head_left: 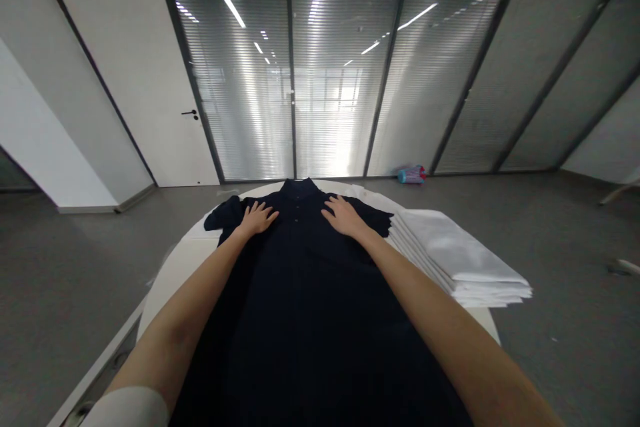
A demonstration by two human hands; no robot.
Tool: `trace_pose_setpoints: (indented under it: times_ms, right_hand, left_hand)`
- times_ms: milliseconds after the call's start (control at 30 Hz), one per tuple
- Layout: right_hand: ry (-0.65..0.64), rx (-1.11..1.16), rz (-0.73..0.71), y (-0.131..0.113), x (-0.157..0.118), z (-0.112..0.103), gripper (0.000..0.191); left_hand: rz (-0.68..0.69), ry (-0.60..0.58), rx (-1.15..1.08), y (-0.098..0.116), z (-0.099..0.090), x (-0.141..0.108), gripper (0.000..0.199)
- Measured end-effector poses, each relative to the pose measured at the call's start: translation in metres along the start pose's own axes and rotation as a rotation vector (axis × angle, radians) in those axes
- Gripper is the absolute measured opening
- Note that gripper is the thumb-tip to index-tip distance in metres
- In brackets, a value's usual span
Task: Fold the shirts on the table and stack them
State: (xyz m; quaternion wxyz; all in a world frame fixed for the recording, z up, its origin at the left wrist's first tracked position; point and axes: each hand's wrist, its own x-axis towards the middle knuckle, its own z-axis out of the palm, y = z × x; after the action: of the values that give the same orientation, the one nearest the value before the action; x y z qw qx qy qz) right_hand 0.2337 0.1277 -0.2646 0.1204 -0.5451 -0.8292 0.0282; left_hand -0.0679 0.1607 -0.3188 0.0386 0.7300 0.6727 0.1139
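Note:
A dark navy short-sleeved garment [300, 293] with a stand collar and small buttons lies spread, front up, over a white round table [173, 280]. Its collar points away from me and its lower part runs out of view at the bottom. My left hand [257, 219] rests flat on the left shoulder area, fingers spread. On the opposite shoulder lies my right hand [344, 215], also flat with fingers apart. Neither hand grips the cloth. The sleeve at left looks bunched; the right one reaches the edge of a stack of folded white cloth [465, 247].
The white stack overhangs the table's right edge. A blue and red striped object [411, 175] lies on the grey floor by the glass partition [330, 80]. A white door [135, 73] stands at the back left. Pale leg-like parts [627, 267] show at far right.

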Motion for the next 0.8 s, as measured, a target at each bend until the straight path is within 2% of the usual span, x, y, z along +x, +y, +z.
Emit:
trace_pose_setpoints:
  times_ms: [67,133,267,433,533,600,667,733,800]
  right_hand:
    - [-0.066,0.031,-0.044,-0.011,0.015,0.028,0.059]
    - [-0.086,0.022,-0.034,-0.012,0.022,0.051,0.061]
    - [-0.096,-0.047,0.076,0.003,0.023,0.076,0.068]
    - [-0.109,-0.080,0.102,0.011,0.021,0.081,0.069]
    - [-0.099,-0.092,0.091,0.010,0.021,0.082,0.069]
    - [-0.084,-0.098,0.081,0.010,0.022,0.082,0.068]
    - [-0.075,-0.099,0.079,0.011,0.022,0.083,0.067]
    - [-0.069,-0.093,0.080,0.011,0.021,0.084,0.066]
    - [-0.065,-0.080,0.083,0.011,0.021,0.084,0.065]
  left_hand:
    - [-0.075,-0.002,0.023,-0.025,0.000,-0.004,0.056]
    - [-0.124,0.002,0.041,-0.045,0.002,-0.010,0.059]
    - [-0.207,0.046,0.067,-0.068,0.006,-0.022,0.061]
    - [-0.297,0.142,0.056,-0.070,0.010,-0.029,0.065]
    - [-0.312,0.226,0.042,-0.073,0.000,-0.030,0.056]
    - [-0.367,0.323,0.020,-0.082,-0.011,-0.033,0.049]
    - [-0.482,0.402,-0.026,-0.097,-0.022,-0.037,0.048]
    - [-0.598,0.403,-0.085,-0.114,-0.031,-0.041,0.046]
    - [-0.655,0.335,-0.126,-0.129,-0.036,-0.043,0.040]
